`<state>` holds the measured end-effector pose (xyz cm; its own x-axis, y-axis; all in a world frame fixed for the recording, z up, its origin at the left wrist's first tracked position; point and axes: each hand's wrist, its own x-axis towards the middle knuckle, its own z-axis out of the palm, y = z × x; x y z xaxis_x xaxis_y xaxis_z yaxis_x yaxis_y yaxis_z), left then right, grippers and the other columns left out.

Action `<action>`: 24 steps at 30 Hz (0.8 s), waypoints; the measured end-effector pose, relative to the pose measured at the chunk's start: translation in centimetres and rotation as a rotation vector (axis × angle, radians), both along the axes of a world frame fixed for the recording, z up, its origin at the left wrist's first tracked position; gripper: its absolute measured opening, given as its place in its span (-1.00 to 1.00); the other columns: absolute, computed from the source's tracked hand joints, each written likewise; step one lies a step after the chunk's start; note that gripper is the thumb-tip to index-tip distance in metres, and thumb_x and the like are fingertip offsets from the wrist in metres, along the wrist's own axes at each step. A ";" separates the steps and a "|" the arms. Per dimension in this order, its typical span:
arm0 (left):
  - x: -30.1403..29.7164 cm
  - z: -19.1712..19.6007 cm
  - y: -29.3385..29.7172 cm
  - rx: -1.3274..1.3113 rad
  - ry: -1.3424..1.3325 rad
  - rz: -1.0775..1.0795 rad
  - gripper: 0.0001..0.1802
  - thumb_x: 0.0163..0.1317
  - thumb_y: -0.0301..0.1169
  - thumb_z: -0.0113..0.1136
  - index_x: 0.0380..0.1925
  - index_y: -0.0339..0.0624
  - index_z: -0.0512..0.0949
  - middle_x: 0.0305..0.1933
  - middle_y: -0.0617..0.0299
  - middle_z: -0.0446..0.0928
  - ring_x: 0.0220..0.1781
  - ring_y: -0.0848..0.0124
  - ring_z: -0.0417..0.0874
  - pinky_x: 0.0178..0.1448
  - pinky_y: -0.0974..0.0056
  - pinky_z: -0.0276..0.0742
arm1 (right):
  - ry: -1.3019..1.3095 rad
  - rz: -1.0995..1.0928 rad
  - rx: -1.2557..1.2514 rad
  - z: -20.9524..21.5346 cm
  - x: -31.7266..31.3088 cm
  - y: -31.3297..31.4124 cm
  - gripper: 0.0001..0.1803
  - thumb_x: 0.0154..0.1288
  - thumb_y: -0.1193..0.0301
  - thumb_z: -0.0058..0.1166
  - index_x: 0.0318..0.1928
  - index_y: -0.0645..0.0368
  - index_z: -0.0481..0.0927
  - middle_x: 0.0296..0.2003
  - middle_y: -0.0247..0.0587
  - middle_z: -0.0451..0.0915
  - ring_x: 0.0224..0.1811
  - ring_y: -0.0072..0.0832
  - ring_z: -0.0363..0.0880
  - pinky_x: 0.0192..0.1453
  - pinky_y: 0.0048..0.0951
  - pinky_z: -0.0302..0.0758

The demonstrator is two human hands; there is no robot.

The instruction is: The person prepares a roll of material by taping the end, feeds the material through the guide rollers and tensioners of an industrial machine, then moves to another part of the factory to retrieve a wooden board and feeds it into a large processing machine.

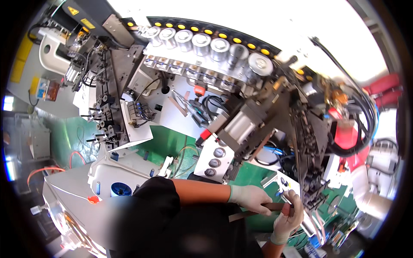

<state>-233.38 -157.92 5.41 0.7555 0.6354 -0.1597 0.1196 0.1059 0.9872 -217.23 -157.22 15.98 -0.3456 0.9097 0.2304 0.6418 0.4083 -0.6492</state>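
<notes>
A narrow, flat brownish strip is held between both hands, low and right of the middle. My left hand, in a pale glove, is closed on the strip's middle, and the strip's free end sticks out to the left over my dark clothing. Around its right end my right hand, also in a pale glove, has its fingers bent. A bare fingertip shows on that hand. What the strip is for or made of cannot be made out, and its right end is partly hidden by the fingers.
Just ahead stands a machine with a row of silver cylinders and a panel of round gauges. Dark machinery with thick black cables rises at the right. Several hand tools lie on the machine bed. A blue spool sits left.
</notes>
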 end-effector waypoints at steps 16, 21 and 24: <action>22.2 1.0 -10.1 0.267 0.130 -0.083 -0.75 0.27 -0.22 0.24 -0.12 -0.06 0.64 -0.26 0.07 0.68 -0.16 0.01 0.70 0.21 0.02 0.53 | 0.820 -0.429 -0.109 -2.2 20.6 -17.2 0.05 0.19 0.03 0.47 0.50 0.28 0.19 0.26 0.02 0.47 0.23 -0.19 0.55 0.40 -0.08 0.45; 25.7 1.3 -10.9 0.322 0.324 -0.301 -0.78 0.23 -0.19 0.22 -0.25 -0.05 0.68 -0.25 0.04 0.71 -0.16 -0.02 0.71 -0.04 0.02 0.60 | 0.625 -0.513 -0.117 -7.8 23.2 -22.7 -0.70 0.40 0.57 0.20 0.11 0.33 0.54 -0.01 -0.12 0.67 0.02 -0.34 0.67 0.18 -0.33 0.59; 26.3 0.6 -10.7 0.260 0.495 -0.359 -0.75 0.19 -0.16 0.22 -0.32 -0.06 0.69 -0.29 0.03 0.70 -0.19 -0.04 0.71 -0.09 0.00 0.61 | 0.183 -0.521 -0.011 -7.3 22.2 -22.1 -0.83 0.35 0.66 0.16 -0.08 0.34 0.71 -0.17 -0.08 0.74 -0.11 -0.35 0.73 0.05 -0.37 0.63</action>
<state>-207.09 -168.67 6.03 0.8044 0.4230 -0.4172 0.5486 -0.2595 0.7948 -195.07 -179.31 8.65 0.1959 0.9522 0.2342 0.6331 0.0595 -0.7718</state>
